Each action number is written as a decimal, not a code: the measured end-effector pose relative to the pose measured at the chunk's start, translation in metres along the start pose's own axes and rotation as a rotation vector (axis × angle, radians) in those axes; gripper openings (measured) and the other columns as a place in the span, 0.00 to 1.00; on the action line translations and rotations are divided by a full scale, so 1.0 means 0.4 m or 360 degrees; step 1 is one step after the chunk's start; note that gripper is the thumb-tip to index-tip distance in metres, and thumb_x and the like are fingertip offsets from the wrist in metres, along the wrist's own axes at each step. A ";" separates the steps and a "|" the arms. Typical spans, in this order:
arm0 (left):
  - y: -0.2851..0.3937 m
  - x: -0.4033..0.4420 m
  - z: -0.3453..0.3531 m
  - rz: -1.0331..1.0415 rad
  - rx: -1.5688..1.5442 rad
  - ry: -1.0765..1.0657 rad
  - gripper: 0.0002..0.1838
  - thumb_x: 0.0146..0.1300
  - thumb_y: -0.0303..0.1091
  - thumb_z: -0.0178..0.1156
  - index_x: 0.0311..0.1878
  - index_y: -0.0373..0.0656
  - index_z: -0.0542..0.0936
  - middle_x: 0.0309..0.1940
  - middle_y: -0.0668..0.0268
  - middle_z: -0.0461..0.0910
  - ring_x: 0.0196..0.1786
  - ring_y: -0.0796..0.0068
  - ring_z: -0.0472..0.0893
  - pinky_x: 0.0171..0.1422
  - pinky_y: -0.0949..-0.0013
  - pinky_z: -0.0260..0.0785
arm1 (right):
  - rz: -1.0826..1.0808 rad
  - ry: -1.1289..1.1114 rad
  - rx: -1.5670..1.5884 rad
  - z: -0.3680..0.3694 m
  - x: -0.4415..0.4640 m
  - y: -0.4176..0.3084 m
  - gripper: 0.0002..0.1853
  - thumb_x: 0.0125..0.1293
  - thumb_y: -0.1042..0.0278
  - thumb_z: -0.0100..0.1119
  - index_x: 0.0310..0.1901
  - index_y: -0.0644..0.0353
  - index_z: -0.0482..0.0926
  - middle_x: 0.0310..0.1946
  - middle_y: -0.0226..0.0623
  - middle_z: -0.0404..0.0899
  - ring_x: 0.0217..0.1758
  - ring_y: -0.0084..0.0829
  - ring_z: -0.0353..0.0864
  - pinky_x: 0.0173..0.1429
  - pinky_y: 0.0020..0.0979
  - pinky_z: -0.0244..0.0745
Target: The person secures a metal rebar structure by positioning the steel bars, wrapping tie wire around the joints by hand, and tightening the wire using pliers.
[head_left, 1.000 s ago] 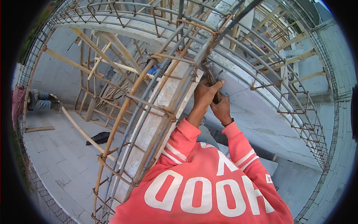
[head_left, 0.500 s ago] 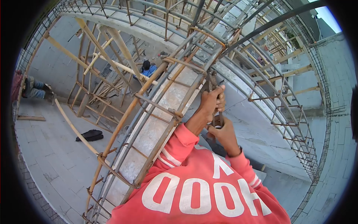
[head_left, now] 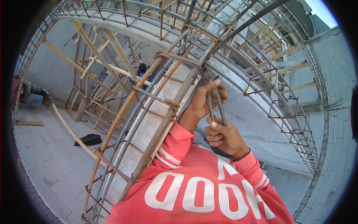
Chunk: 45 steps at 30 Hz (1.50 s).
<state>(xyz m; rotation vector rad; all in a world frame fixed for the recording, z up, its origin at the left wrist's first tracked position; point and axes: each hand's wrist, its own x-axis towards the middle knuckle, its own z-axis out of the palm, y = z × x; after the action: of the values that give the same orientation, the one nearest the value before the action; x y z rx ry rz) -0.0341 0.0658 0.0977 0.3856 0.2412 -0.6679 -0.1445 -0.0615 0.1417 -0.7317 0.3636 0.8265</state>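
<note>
Steel pincers (head_left: 220, 106) with two long handles stand near the middle, jaws up at a rebar joint by the beam edge. My left hand (head_left: 200, 102) is closed around the upper handles, thumb along the near side. Lower down, my right hand (head_left: 225, 137) wraps its fingers round the handle ends. The jaws meet the tied rebar (head_left: 199, 69); whether they bite on wire is too small to tell. A rebar cage (head_left: 136, 123) runs diagonally beside my left arm, over a pale concrete block beam (head_left: 153, 119).
Another rebar cage (head_left: 274, 99) slopes down on the right beside a grey wall (head_left: 253, 123). Bamboo poles and timber props (head_left: 119, 48) stand below left. A person in blue (head_left: 145, 74) is down there, another person's legs (head_left: 33, 93) show far left. A black cloth-like item (head_left: 88, 140) lies on blocks.
My right hand has moved slightly down and now has its fingers curled round the handle ends. The pincer handles show more plainly, and my left hand's grip has loosened a little. The view has shifted slightly.
</note>
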 end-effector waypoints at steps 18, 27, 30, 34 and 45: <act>-0.008 -0.007 0.043 0.0154 0.0292 0.0238 0.19 0.74 0.46 0.62 0.28 0.50 0.71 0.16 0.78 0.63 0.17 0.84 0.65 0.25 0.74 0.62 | -0.0074 -0.0365 0.0267 -0.081 0.011 0.013 0.26 0.65 0.65 0.71 0.58 0.60 0.67 0.24 0.23 0.68 0.16 0.13 0.65 0.19 0.19 0.60; 0.001 0.030 -0.041 0.0114 -0.0015 -0.0439 0.07 0.77 0.40 0.61 0.43 0.50 0.76 0.22 0.80 0.65 0.24 0.85 0.67 0.34 0.74 0.66 | -0.0202 0.0155 -0.0215 -0.001 -0.022 -0.015 0.23 0.68 0.66 0.63 0.61 0.65 0.70 0.41 0.44 0.86 0.32 0.38 0.87 0.34 0.36 0.81; 0.015 0.010 -0.003 0.0145 0.0063 -0.0307 0.07 0.79 0.40 0.58 0.43 0.50 0.76 0.21 0.80 0.63 0.23 0.86 0.66 0.33 0.75 0.65 | -0.0663 0.0829 -0.1883 0.096 -0.034 -0.018 0.21 0.70 0.62 0.64 0.55 0.69 0.71 0.23 0.39 0.83 0.26 0.31 0.85 0.29 0.34 0.75; 0.009 -0.005 0.020 0.0220 0.0244 -0.0048 0.10 0.80 0.42 0.57 0.45 0.47 0.77 0.23 0.79 0.65 0.24 0.85 0.66 0.34 0.75 0.65 | -0.0534 0.0577 -0.1358 0.053 -0.006 0.002 0.19 0.72 0.60 0.64 0.53 0.66 0.71 0.22 0.30 0.79 0.21 0.21 0.79 0.24 0.26 0.69; -0.013 0.034 -0.044 0.0373 0.0447 0.0060 0.19 0.73 0.48 0.67 0.50 0.43 0.77 0.22 0.75 0.65 0.25 0.79 0.66 0.33 0.73 0.64 | -0.0138 -0.0098 -0.0420 -0.101 0.076 0.000 0.15 0.77 0.62 0.51 0.57 0.63 0.74 0.36 0.38 0.85 0.26 0.28 0.84 0.31 0.29 0.82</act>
<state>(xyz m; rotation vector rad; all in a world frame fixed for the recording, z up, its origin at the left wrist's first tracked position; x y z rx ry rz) -0.0286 0.0619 0.0759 0.6851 0.1347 -0.4639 -0.1256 -0.0739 0.0966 -0.9581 0.1670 0.8214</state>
